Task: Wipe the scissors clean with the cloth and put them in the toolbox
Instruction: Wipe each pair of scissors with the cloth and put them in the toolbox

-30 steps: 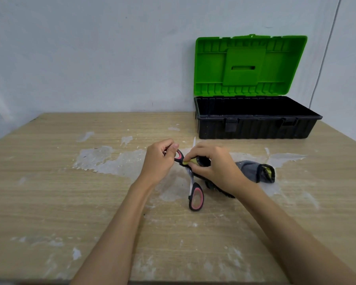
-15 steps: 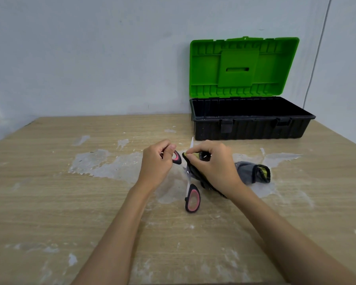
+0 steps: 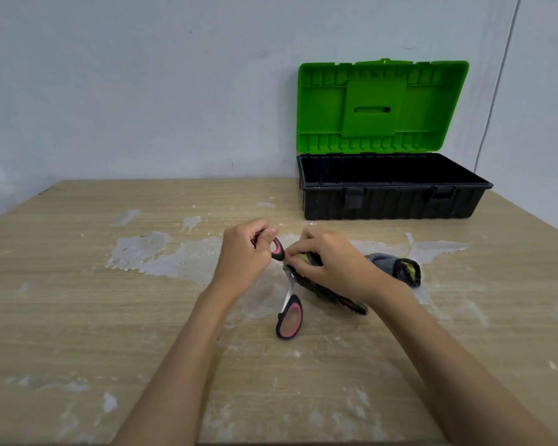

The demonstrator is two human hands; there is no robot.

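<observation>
The scissors [image 3: 289, 317] have black and pink handles and lie spread apart at the middle of the wooden table [image 3: 78, 317]. My left hand [image 3: 244, 257] grips the far handle loop. My right hand [image 3: 332, 263] holds a dark cloth [image 3: 390, 265] bunched around the blades, which are hidden under it. The near handle loop rests on the table toward me. The toolbox [image 3: 390, 201] stands at the back right, black tub with its green lid [image 3: 382, 106] raised against the wall.
White paint stains [image 3: 161, 252] cover the table's middle. A wall runs close behind the table and the toolbox. A thin cable [image 3: 500, 75] hangs down the wall at the right.
My right hand has slid the cloth along the blades toward the pivot, covering the blade tip that showed before. My left hand keeps its grip on the far handle.
</observation>
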